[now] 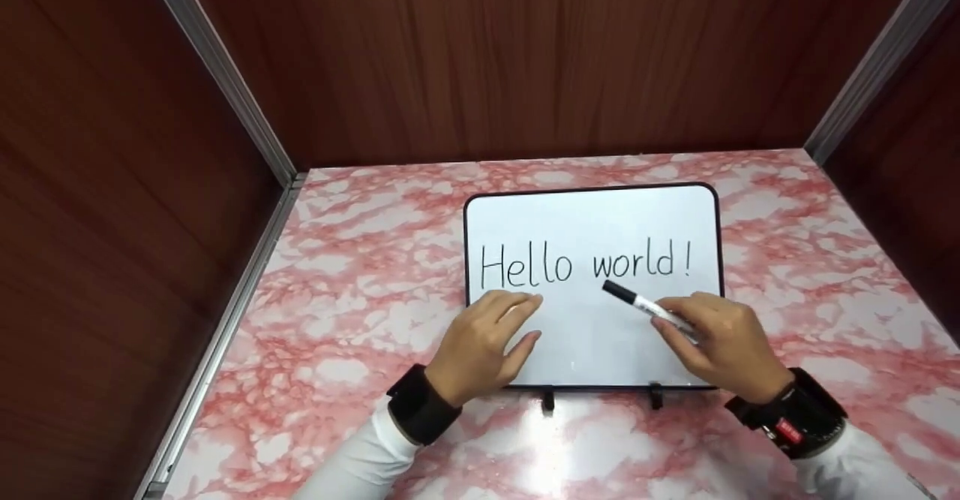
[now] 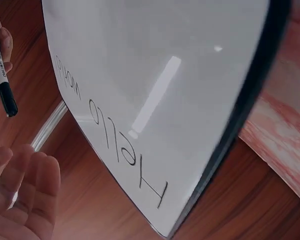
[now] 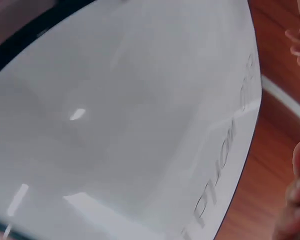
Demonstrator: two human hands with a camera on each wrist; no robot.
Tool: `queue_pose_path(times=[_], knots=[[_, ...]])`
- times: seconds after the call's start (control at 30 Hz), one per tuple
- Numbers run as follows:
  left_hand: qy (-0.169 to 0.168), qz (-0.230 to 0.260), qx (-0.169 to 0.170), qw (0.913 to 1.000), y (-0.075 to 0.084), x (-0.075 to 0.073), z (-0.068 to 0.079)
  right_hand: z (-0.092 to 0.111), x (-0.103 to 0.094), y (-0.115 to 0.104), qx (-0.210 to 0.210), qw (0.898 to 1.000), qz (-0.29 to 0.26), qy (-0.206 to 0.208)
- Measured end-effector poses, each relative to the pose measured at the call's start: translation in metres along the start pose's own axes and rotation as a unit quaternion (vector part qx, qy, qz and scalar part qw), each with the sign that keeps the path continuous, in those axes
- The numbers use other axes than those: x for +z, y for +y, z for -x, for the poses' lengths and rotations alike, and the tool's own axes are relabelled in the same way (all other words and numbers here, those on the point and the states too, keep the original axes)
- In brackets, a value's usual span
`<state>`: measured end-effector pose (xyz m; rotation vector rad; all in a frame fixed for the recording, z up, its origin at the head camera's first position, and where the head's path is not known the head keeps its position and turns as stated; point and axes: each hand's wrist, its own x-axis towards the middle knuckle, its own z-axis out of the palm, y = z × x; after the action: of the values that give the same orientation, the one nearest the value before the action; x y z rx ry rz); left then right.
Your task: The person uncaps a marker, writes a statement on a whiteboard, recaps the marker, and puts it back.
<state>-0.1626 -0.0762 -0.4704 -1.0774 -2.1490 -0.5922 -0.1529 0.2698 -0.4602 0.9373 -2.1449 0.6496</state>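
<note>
A whiteboard [image 1: 600, 342] with a black rim stands on small black feet, and "Hello world!" is written across it in black. My right hand [image 1: 724, 342] pinches a capped black-and-white marker [image 1: 637, 301] between thumb and fingers, its black cap pointing up and left below the word "world". In front of the board's lower left part is my left hand [image 1: 480, 346], its fingers relaxed and holding nothing. The left wrist view shows that hand's loosely bent fingers [image 2: 40, 185] beside the board, with the marker [image 2: 2, 75] beyond. Only fingers [image 3: 297, 200] of the right hand show in the right wrist view.
The table [image 1: 360, 260] has a red-and-white marbled top. Dark wood panels [image 1: 487, 57] enclose it at the back and both sides, with metal strips [image 1: 225, 72] at the corners. Black straps [image 1: 424, 402] sit round both wrists.
</note>
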Motion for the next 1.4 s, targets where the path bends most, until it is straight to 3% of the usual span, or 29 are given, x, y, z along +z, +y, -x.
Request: queue_pose_path(times=[0.2, 0.3, 0.4, 0.53, 0.67, 0.8, 1.0, 1.23, 1.4], knots=[[0.037, -0.024, -0.05, 0.9978, -0.025, -0.013, 0.012, 0.008, -0.031, 0.031, 0.082, 0.994, 0.058, 0.035], [0.04, -0.038, -0.085, 0.9948, -0.04, -0.019, 0.021, 0.016, -0.046, 0.049, 0.145, 0.985, 0.081, 0.048], [0.018, -0.054, -0.143, 0.9881, -0.055, -0.023, 0.032, 0.027, -0.057, 0.067, 0.218, 0.97, 0.097, 0.052], [-0.039, -0.072, -0.232, 0.9692, -0.07, -0.025, 0.047, 0.043, -0.064, 0.087, 0.32, 0.941, 0.112, -0.007], [-0.093, -0.077, -0.284, 0.9511, -0.076, -0.024, 0.055, 0.059, -0.067, 0.108, 0.373, 0.915, 0.126, -0.086], [-0.115, -0.078, -0.297, 0.9448, -0.079, -0.02, 0.057, 0.072, -0.07, 0.126, 0.397, 0.896, 0.12, -0.16], [-0.125, -0.072, -0.303, 0.942, -0.08, -0.017, 0.059, 0.08, -0.076, 0.139, 0.431, 0.855, 0.093, -0.274], [-0.137, -0.062, -0.305, 0.9406, -0.08, -0.013, 0.061, 0.085, -0.078, 0.143, 0.451, 0.831, 0.087, -0.314], [-0.144, -0.059, -0.306, 0.9392, -0.08, -0.01, 0.062, 0.086, -0.079, 0.145, 0.459, 0.821, 0.083, -0.329]])
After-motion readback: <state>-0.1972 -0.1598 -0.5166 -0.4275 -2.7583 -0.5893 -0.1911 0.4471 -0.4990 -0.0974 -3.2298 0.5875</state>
